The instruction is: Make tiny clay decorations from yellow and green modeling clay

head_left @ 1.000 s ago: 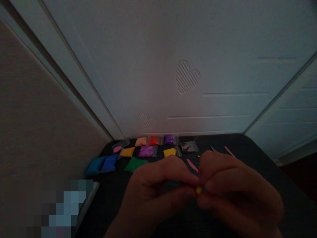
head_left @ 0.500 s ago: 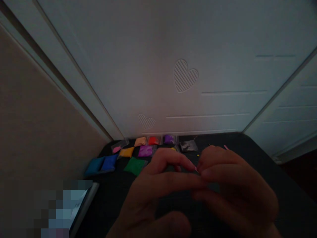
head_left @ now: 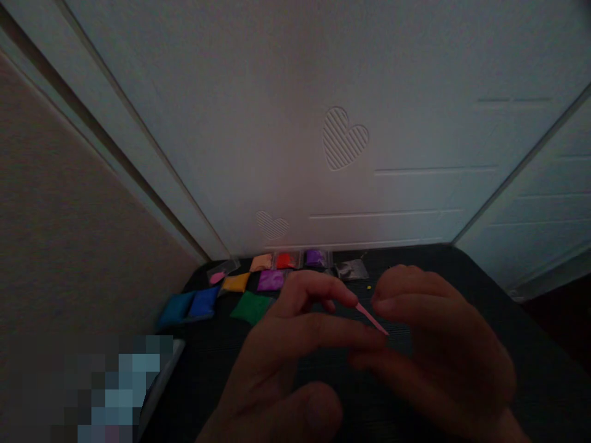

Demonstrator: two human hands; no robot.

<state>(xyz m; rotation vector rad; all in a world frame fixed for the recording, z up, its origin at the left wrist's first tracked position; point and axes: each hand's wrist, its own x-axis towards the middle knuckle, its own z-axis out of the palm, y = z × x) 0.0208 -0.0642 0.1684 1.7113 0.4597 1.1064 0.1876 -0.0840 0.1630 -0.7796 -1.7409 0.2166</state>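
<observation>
My left hand (head_left: 286, 344) is in front of me with its fingers stretched out and its thumb held well apart. One of its fingertips meets the thumb of my right hand (head_left: 447, 351). The right fingers are curved and stand away from that thumb. No yellow ball shows now; whether it sits hidden between the touching fingertip and thumb, I cannot tell. Just beyond the hands, a thin pink stick-like tool (head_left: 373, 319) appears to lie on the table, partly covered by my left hand. A tiny yellow bit (head_left: 369, 287) is on the table past the fingers.
Small bags of coloured clay stand along the dark table (head_left: 203, 369): green (head_left: 252, 307), blue (head_left: 203, 304), orange (head_left: 236, 283), magenta (head_left: 271, 280), red (head_left: 285, 261), purple (head_left: 316, 258) and others. A white panel (head_left: 277, 123) rises behind. A pixelated device (head_left: 159, 375) is at lower left.
A second ago both hands pinched a small yellow ball; it is now out of sight. My left thumb has dropped away, and the right fingers have lifted, uncovering more of the pink tool.
</observation>
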